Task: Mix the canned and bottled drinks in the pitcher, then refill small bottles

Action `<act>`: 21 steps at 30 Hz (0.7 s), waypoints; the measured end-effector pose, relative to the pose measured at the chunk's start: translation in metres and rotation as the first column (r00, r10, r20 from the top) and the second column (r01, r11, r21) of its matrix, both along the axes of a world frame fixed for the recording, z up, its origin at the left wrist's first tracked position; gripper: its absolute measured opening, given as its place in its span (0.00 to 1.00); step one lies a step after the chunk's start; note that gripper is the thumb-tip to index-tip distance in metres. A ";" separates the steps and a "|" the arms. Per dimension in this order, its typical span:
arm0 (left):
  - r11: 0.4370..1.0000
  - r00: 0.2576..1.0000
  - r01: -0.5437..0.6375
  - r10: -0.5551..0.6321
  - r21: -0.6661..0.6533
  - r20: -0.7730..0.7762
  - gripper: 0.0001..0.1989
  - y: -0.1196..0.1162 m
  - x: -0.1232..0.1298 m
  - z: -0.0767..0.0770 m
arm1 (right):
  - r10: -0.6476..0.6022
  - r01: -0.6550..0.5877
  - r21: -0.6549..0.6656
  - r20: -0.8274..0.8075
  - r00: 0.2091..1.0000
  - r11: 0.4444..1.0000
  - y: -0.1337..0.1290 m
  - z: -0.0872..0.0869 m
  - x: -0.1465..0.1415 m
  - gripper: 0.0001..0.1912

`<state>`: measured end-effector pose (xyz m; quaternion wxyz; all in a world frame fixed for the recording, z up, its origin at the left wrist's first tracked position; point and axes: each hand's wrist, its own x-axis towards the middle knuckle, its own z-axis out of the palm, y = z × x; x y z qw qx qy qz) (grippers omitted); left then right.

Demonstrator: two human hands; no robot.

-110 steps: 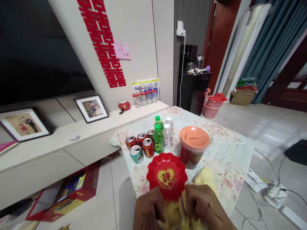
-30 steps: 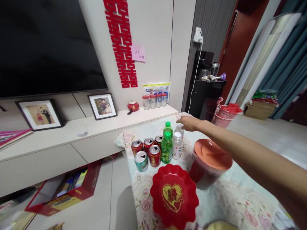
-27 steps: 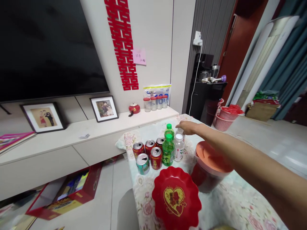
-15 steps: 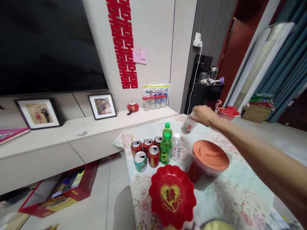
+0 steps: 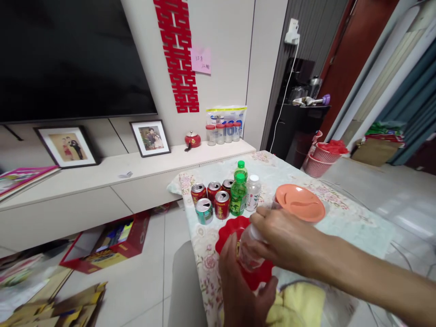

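A clear plastic bottle (image 5: 250,254) is between my hands above the red scalloped plate (image 5: 223,234). My right hand (image 5: 279,231) is wrapped round its upper part. My left hand (image 5: 238,281) cups its near side, thumb and fingers apart, touching or almost touching it. Beyond the plate stand a green bottle (image 5: 238,197), another green-capped bottle (image 5: 241,169) and a white-capped clear bottle (image 5: 253,194). Left of them are several red cans (image 5: 222,206) and a teal can (image 5: 204,212). The orange divided dish (image 5: 299,202) is behind my right hand.
A yellow cloth (image 5: 299,302) lies at the table's near edge. Behind the flowered tablecloth (image 5: 207,245), a white cabinet (image 5: 119,195) carries photo frames, lidded jars (image 5: 221,135) and a red pot (image 5: 192,139). An open red box (image 5: 112,247) is on the floor.
My right hand has brought the clear bottle from the table's far side to over the red plate. My left hand has come into view beside it. The view has shifted slightly.
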<state>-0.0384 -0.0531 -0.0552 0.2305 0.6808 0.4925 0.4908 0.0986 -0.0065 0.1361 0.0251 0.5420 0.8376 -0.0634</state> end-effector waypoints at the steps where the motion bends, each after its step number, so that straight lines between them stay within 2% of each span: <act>1: 1.000 0.999 -0.025 0.025 -0.006 0.019 0.49 0.010 0.006 -0.001 | -0.019 0.020 -0.045 0.014 1.000 0.999 0.000 -0.011 -0.006 0.09; 2: 0.998 0.996 -0.063 0.065 -0.024 0.068 0.51 0.019 0.011 -0.002 | -0.048 0.049 -0.075 0.022 0.999 0.996 0.002 -0.019 -0.011 0.09; 4: 0.997 0.987 -0.043 0.053 -0.062 0.153 0.52 0.037 0.019 -0.001 | -0.097 0.098 -0.094 0.011 0.995 0.991 0.005 -0.029 -0.016 0.11; 7: 0.992 0.983 0.009 0.014 -0.127 0.182 0.37 0.056 0.022 0.005 | -0.119 0.118 -0.044 -0.020 0.993 0.992 0.011 -0.037 -0.017 0.12; 9: 0.988 0.986 0.005 0.021 -0.157 0.163 0.27 0.063 0.022 0.011 | -0.131 0.131 -0.014 -0.010 0.991 0.991 0.012 -0.040 -0.017 0.14; 13: 0.982 0.988 -0.005 0.033 -0.187 0.150 0.19 0.067 0.024 0.020 | -0.187 0.178 0.084 0.118 0.975 0.980 0.012 -0.046 -0.020 0.22; 18: 0.977 0.997 -0.020 0.035 -0.212 0.065 0.14 0.067 0.025 0.022 | -0.113 0.099 0.125 0.113 0.987 0.987 0.017 -0.051 -0.015 0.18; 21: 0.980 0.999 -0.019 0.028 -0.200 0.045 0.19 0.066 0.023 0.021 | -0.017 0.010 0.095 0.073 0.997 0.995 0.021 -0.046 -0.004 0.13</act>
